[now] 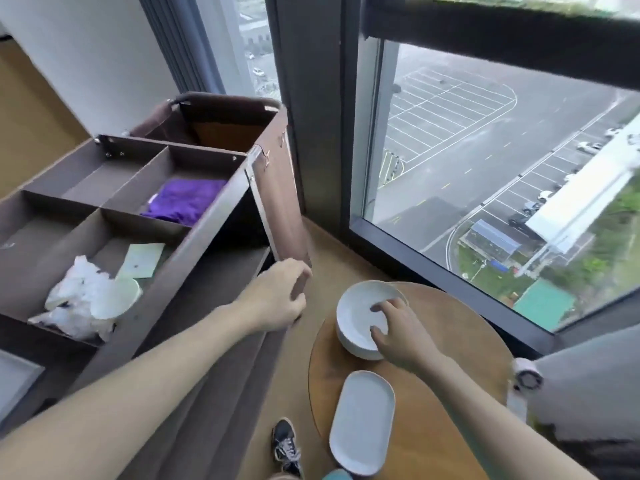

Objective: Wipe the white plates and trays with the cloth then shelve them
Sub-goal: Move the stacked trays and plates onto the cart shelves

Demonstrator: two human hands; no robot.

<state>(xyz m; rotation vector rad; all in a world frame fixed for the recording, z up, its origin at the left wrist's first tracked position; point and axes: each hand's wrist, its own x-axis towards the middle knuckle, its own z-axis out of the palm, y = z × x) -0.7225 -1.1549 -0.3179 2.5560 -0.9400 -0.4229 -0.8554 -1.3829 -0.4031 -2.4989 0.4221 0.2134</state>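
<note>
Head view: I judge the task is barely started. The stack of round white plates (356, 336) sits at 5 o'clock on the round wooden table (450, 344), with the oval white tray (362, 422) at 6 o'clock from it. Neither is shelved. My right hand (398, 329) rests spread fingers on the top plate. The purple cloth (185, 200) lies at 10 o'clock in the brown compartmented cart (194, 258), unheld. My left hand (277, 299) curls at the cart's side; I cannot tell whether it grips anything.

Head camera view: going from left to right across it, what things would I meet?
First crumpled white plastic → purple cloth → left hand → stack of white plates → window.
</note>
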